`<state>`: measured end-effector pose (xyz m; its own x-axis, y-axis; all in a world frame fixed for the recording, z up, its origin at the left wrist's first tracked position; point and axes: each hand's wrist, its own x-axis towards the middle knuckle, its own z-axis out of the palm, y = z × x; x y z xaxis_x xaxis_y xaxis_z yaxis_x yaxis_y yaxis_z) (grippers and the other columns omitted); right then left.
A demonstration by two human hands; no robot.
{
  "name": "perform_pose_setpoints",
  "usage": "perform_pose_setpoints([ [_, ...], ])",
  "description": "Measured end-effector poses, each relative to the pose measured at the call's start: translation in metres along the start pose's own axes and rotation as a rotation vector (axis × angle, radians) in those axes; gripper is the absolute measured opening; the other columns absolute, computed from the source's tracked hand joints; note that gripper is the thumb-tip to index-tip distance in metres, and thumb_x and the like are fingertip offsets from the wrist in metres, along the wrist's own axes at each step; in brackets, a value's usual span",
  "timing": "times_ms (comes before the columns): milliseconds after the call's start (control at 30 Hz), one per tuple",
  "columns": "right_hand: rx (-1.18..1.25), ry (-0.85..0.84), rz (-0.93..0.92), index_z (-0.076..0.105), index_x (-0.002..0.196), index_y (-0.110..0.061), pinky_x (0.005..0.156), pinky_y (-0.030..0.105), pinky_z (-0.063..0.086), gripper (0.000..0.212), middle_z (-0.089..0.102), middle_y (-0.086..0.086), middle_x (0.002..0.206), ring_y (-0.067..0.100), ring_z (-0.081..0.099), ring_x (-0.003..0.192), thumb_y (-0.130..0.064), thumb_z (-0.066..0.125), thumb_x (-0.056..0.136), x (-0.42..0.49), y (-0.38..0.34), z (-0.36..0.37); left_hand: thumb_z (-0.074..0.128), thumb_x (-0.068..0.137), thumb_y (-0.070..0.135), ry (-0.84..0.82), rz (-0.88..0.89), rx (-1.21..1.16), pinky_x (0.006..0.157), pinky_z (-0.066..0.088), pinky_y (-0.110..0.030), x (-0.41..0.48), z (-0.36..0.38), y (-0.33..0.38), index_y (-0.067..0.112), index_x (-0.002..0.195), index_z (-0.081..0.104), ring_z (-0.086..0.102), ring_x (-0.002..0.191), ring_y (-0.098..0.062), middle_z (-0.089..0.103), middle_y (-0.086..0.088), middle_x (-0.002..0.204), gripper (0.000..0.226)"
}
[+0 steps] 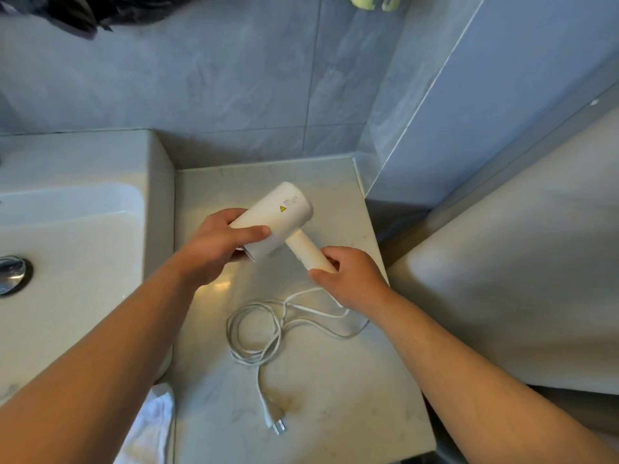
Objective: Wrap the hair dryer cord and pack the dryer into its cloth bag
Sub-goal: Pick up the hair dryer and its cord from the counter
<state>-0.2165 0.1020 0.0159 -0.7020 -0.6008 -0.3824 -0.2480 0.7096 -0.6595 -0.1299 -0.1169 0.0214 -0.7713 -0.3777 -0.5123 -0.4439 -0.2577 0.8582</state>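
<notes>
- Hair dryer (pixel 279 219): white, in the centre of the frame, over the bench (pixel 335 390). Barrel runs from centre-left up toward centre-right. A yellow warning triangle and small print, too small to read, show on its upper side. Cannot tell whether the body touches the bench.
- Left grip (pixel 214 249): grasping the barrel at its lower-left end. The thumb lies across the near side and the fingers curl round the far side.
- Right grip (pixel 348 279): clenched round the lower end of the dryer's handle (pixel 306 251), which points toward the lower right of the frame. Thumb and fingers wrap it.
- Cord (pixel 258 333): white, unwrapped. It comes out from under the right grip and lies in loose overlapping loops on the bench, just below the hands. One strand runs on toward the bottom of the frame.
- Plug (pixel 276 425): white, flat on the bench at lower centre, prongs toward the lower right, well apart from both hands.
- Bench: pale marbled stone with a brownish stain near the plug. It fills the centre and lower centre of the frame.
- Sink (pixel 73 236): white rectangular basin at the left edge, just beside the bench. Its metal drain (pixel 11 274) is at far left.
- White cloth (pixel 152 423): crumpled, lower left, beside the bench's edge and partly behind the left forearm. Cannot tell whether it is the bag.
- Wall tiles (pixel 234 78): blue-grey, across the top of the frame.
</notes>
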Motion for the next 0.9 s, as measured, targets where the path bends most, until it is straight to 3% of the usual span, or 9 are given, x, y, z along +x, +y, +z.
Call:
perform_pose_setpoints([
  [133,0.027,-0.066,-0.055,0.060,0.102,-0.027,0.065,0.028,0.051,0.028,0.065,-0.007,0.095,0.012,0.061,0.082,-0.041,0.067,0.079,-0.013,-0.022,-0.023,0.084,0.046,0.031,0.094,0.150,-0.099,0.061,0.056,-0.028,-0.037,-0.004,0.012,0.020,0.106,0.070,0.070,0.078,-0.015,0.073,-0.002,0.096,0.063],
  [267,0.007,-0.149,-0.026,0.060,0.107,-0.024,0.069,0.034,0.053,0.037,0.064,-0.003,0.097,0.015,0.062,0.085,-0.047,0.068,0.078,-0.033,-0.029,-0.049,0.080,0.051,0.030,0.197,0.273,-0.243,0.054,0.053,-0.023,-0.075,-0.004,0.021,0.005,0.120,0.064,0.067,0.072,-0.014,0.067,-0.007,0.093,0.076],
  [467,0.345,-0.055,-0.171,0.063,0.102,-0.021,0.071,0.032,0.059,0.024,0.067,0.001,0.090,0.017,0.067,0.079,-0.020,0.074,0.080,-0.055,-0.051,-0.084,0.089,0.044,0.046,0.260,0.304,-0.387,0.080,0.055,-0.043,-0.117,0.007,0.024,0.011,0.116,0.062,0.062,0.095,-0.030,0.067,-0.009,0.103,0.084],
  [533,0.318,-0.029,-0.238,0.065,0.099,-0.021,0.066,0.032,0.058,0.023,0.068,0.001,0.085,0.015,0.065,0.072,-0.020,0.075,0.079,-0.058,-0.062,-0.096,0.089,0.039,0.055,0.248,0.310,-0.346,0.078,0.057,-0.040,-0.129,0.007,0.026,0.015,0.112,0.063,0.063,0.097,-0.030,0.070,-0.003,0.098,0.087],
  [600,0.175,-0.015,-0.300,0.067,0.096,-0.021,0.061,0.031,0.053,0.023,0.066,-0.002,0.077,0.013,0.062,0.063,-0.024,0.077,0.076,-0.062,-0.076,-0.112,0.084,0.048,0.053,0.321,0.358,-0.052,0.077,0.053,-0.033,-0.145,0.008,0.035,0.019,0.118,0.061,0.064,0.105,-0.032,0.070,0.000,0.104,0.082],
  [667,0.037,-0.008,-0.364,0.068,0.095,-0.020,0.061,0.031,0.050,0.025,0.068,0.001,0.079,0.017,0.063,0.067,-0.027,0.079,0.073,-0.067,-0.093,-0.127,0.081,0.060,0.046,0.553,0.489,0.451,0.093,0.045,-0.035,-0.160,0.010,0.051,0.019,0.134,0.051,0.055,0.120,-0.029,0.061,-0.005,0.130,0.085],
  [767,-0.118,-0.029,-0.447,0.068,0.093,-0.024,0.064,0.030,0.050,0.027,0.069,0.000,0.082,0.015,0.064,0.072,-0.033,0.081,0.071,-0.078,-0.118,-0.141,0.073,0.070,0.052,0.631,0.978,1.162,0.110,0.035,-0.046,-0.177,0.025,0.086,0.005,0.140,0.049,0.045,0.134,-0.034,0.050,-0.016,0.145,0.087],
  [833,-0.163,-0.058,-0.486,0.068,0.092,-0.026,0.067,0.033,0.053,0.028,0.068,-0.004,0.082,0.012,0.065,0.073,-0.036,0.081,0.069,-0.087,-0.134,-0.147,0.075,0.067,0.056,0.442,0.957,1.354,0.099,0.045,-0.042,-0.180,0.042,0.103,0.012,0.136,0.055,0.058,0.121,-0.033,0.063,-0.011,0.133,0.083],
  [900,-0.164,-0.076,-0.520,0.068,0.092,-0.027,0.069,0.035,0.056,0.029,0.068,-0.006,0.084,0.011,0.065,0.076,-0.036,0.082,0.067,-0.097,-0.147,-0.152,0.071,0.072,0.056,0.358,0.826,1.388,0.074,0.052,-0.036,-0.182,0.060,0.116,0.026,0.126,0.058,0.068,0.096,-0.029,0.073,0.001,0.110,0.063],
])
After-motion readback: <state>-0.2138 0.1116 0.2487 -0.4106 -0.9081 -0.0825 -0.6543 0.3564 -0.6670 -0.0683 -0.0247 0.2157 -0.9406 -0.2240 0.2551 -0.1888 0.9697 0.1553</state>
